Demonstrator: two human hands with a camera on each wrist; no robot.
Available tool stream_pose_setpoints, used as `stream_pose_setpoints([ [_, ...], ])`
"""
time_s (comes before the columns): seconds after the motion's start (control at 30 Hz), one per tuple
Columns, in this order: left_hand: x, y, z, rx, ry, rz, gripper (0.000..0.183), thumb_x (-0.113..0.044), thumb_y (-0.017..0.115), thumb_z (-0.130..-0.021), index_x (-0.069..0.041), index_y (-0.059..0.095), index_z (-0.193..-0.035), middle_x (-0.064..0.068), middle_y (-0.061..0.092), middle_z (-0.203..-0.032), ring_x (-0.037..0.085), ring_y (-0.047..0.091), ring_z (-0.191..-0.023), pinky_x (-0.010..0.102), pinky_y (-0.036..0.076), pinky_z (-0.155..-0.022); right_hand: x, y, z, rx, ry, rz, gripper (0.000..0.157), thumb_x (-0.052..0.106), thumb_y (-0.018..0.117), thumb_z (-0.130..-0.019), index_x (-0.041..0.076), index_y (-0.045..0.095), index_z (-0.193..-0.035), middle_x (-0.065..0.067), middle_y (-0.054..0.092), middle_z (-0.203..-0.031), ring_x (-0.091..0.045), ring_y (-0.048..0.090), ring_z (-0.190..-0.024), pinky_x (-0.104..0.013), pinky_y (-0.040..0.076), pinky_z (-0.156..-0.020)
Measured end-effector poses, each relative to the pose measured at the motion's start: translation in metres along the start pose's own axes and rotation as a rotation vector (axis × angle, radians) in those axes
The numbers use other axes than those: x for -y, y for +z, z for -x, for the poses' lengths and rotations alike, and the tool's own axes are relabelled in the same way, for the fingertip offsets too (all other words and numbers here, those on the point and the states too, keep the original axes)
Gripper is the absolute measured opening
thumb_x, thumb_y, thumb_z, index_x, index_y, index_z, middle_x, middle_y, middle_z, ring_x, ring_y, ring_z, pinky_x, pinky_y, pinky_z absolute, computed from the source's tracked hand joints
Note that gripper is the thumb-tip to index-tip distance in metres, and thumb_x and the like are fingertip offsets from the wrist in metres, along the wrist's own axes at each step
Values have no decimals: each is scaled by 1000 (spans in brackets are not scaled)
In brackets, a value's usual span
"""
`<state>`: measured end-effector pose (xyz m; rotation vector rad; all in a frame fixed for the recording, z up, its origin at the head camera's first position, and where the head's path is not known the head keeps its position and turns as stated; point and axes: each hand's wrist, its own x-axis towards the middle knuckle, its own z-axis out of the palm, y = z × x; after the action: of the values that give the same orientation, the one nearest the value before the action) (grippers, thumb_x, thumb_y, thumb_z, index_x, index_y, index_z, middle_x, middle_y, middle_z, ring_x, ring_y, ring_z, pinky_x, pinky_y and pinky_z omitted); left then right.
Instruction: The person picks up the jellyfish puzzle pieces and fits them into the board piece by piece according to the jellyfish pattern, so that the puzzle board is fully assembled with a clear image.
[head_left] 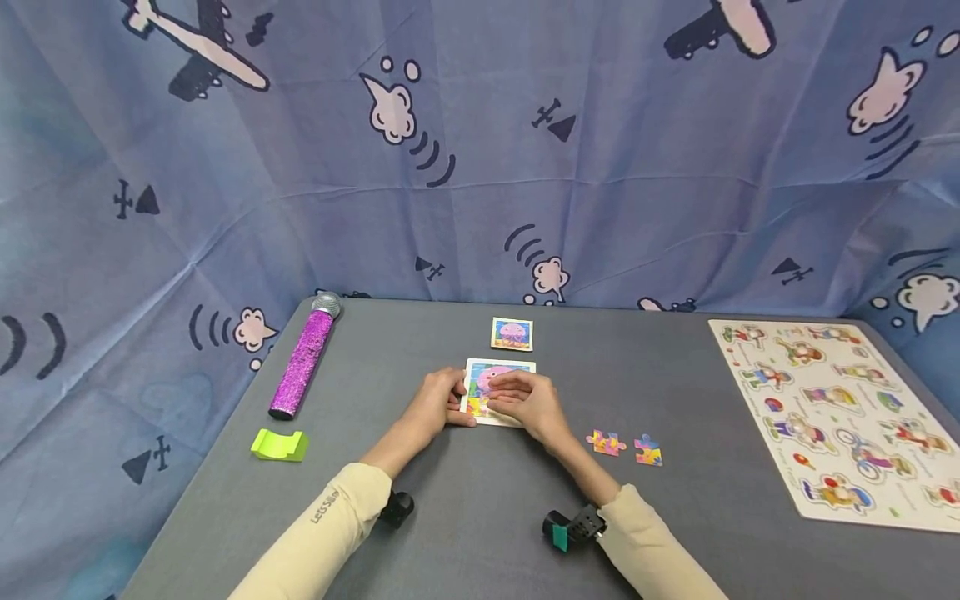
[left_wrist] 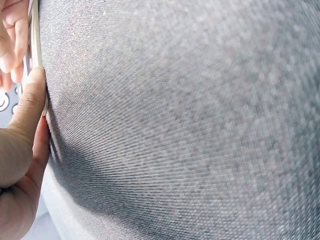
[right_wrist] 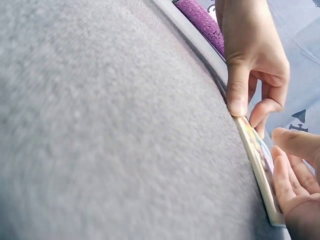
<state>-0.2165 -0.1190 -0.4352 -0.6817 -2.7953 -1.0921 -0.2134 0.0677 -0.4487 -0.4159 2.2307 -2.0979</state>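
A small framed jigsaw puzzle (head_left: 527,364) with a pink cartoon picture lies flat on the grey table, in front of me. My left hand (head_left: 437,402) grips its near left corner, thumb along the near edge and fingers curled at the left side. Over the right half of the picture is my right hand (head_left: 534,407); its fingers reach down to the surface and hide part of it. Between that thumb and the fingers nothing shows in the right wrist view. Two loose jigsaw pieces, one pink and yellow (head_left: 606,442), one blue and yellow (head_left: 648,451), lie right of the right forearm.
Just behind the puzzle is a small square picture card (head_left: 512,334). To the left lie a purple glittery microphone (head_left: 303,362) and a lime-green curved block (head_left: 280,445). A large white picture board (head_left: 780,467) covers the table's right side. A blue patterned cloth (head_left: 480,217) hangs behind.
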Motion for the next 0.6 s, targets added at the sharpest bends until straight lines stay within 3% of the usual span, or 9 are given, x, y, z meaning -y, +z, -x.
stream_pose_setpoints([
  [0.6,-2,-1,1,-2,-18,4,46,-11,92,-59,2,52,-77,9,48,-72,13,46,-61,21,41,-57,5,-48,20,14,17,-1,34,-11,71,-79,-17,59,-109,-35,61,-106,-22,67,-90,-21,53,-74],
])
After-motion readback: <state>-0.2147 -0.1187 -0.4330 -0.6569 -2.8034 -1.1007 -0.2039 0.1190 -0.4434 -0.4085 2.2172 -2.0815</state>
